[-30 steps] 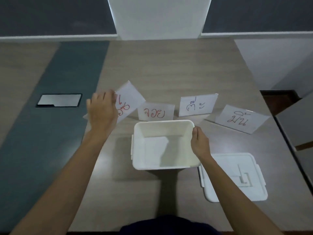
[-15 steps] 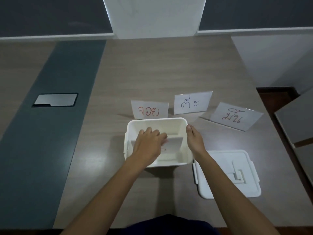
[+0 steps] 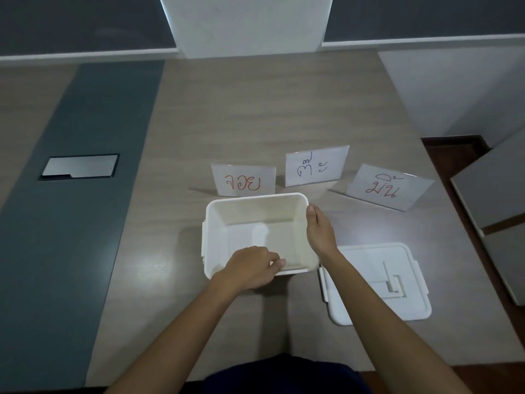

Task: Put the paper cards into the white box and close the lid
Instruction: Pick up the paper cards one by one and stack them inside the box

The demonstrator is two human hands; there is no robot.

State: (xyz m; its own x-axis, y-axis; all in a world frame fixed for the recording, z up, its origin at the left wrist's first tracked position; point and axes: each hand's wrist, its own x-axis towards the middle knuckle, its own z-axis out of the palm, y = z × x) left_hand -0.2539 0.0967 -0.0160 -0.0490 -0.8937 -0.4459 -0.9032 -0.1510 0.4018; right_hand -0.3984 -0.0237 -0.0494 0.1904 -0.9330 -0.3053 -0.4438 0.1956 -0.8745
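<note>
The open white box (image 3: pixel 211 223) stands on the table in front of me. A paper card (image 3: pixel 287 245) lies flat and pale on its floor. My left hand (image 3: pixel 250 267) is over the box's near rim, with thumb and fingers pinched at that card's near edge. My right hand (image 3: pixel 319 231) grips the box's right wall, thumb on the rim. Behind the box stand three folded cards: one with red writing (image 3: pixel 243 180), one with dark writing (image 3: pixel 315 165), and a tilted one (image 3: pixel 389 186) at the right. The white lid (image 3: pixel 397 282) lies flat to the right of the box.
A dark grey strip with a metal floor plate (image 3: pixel 79 166) runs along the left of the wooden table. Grey panels (image 3: pixel 494 191) stick out past the table's right edge. A white pillar (image 3: pixel 244 21) stands at the far end.
My left hand carried the red-lettered card from the left of the table down into the box, then drew back toward the near rim. The right hand stayed on the box's right wall.
</note>
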